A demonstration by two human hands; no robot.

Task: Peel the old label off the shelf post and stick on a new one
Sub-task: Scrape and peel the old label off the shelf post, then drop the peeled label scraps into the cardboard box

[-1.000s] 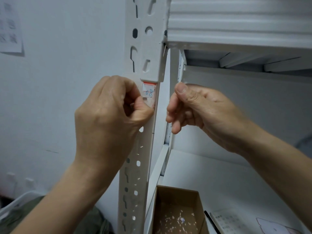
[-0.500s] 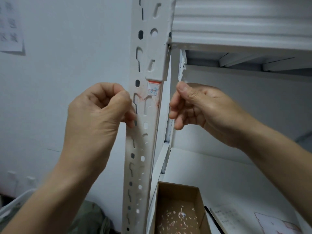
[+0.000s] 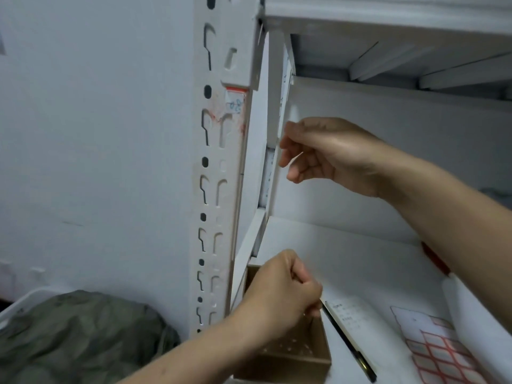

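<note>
The white slotted shelf post (image 3: 219, 189) stands at centre left. High on it sits a torn remnant of the old label (image 3: 235, 102), white with a red top edge and blue writing, with red smears below it. My left hand (image 3: 279, 295) hovers low over an open cardboard box (image 3: 293, 361), thumb and fingers pinched together; nothing shows between them. My right hand (image 3: 321, 153) hangs beside the inner upright, fingers loosely curled, holding nothing. A sheet of red-bordered labels (image 3: 443, 353) lies on the shelf at lower right.
The box holds several small paper scraps. A black pen (image 3: 349, 345) and a printed sheet (image 3: 352, 314) lie on the white shelf board (image 3: 346, 259). An upper shelf (image 3: 388, 20) overhangs. A green bundle (image 3: 77, 336) fills a white bin at lower left.
My left hand left the label area on the post and dropped down to the cardboard box. My right hand stayed beside the inner upright. The view tilted downward.
</note>
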